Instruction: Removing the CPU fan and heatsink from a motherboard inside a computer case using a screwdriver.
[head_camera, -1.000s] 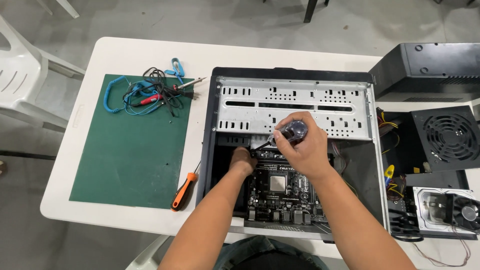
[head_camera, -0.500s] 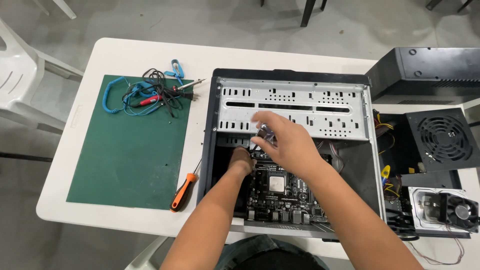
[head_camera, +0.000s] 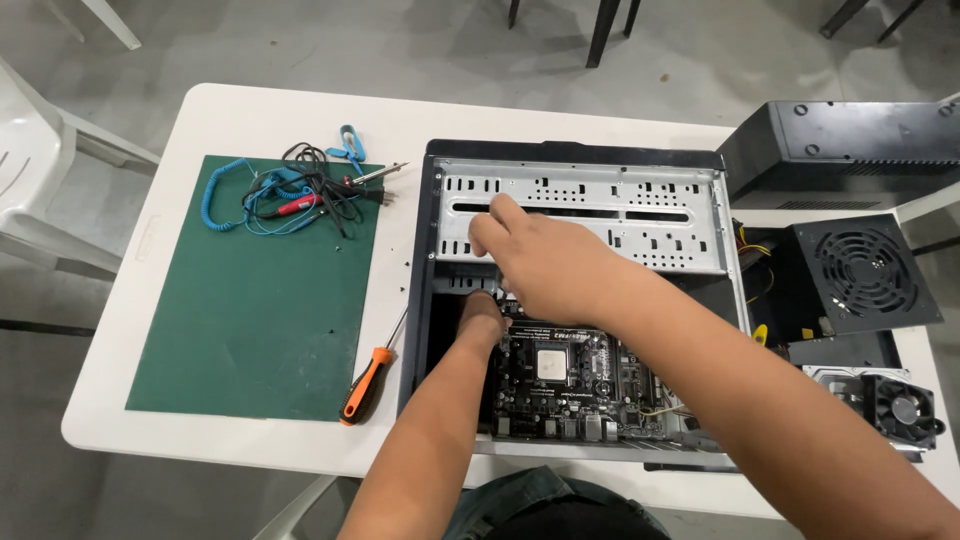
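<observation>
The open computer case is lying flat on the right half of the white counter, reaching almost to the near edge, with the motherboard showing inside it. Toward the left edge, a green mat is carrying a tangle of blue coiled cable and test leads at its far corner, and an orange-handled screwdriver is lying just off its near right corner. The left hand is reaching down into the case beside the board; whether it is spread or pinching something cannot be told. The right hand is hovering over the perforated metal drive bracket, fingers loosely curled, holding nothing visible. Working well here probably means steadying the board edge and avoiding the socket. A power supply is sitting by the right edge.
</observation>
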